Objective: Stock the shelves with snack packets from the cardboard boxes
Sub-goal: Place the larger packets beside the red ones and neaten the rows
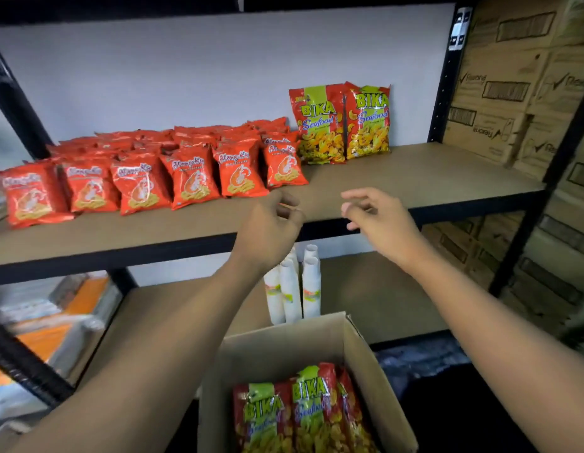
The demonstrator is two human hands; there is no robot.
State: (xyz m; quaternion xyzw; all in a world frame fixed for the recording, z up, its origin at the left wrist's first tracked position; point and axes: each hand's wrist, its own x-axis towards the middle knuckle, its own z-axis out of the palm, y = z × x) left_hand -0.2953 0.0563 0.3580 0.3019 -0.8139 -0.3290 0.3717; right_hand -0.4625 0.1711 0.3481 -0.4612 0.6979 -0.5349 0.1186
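Both hands — left hand [267, 230] and right hand [378, 220] — hover empty, fingers loosely curled, above the open cardboard box [284, 351] of Bika packets [303, 410].

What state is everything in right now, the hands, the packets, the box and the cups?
left hand: empty, fingers loosely curled.
right hand: empty, fingers loosely curled.
Bika packets on the shelf: two, upright, side by side against the back wall.
red packets: upright, lined up in rows.
cardboard box: open.
Bika packets in the box: upright, not yet unpacked.
paper cups: stacked in columns.

1 head-worn camera looks forward and down, close to the shelf [414, 178].
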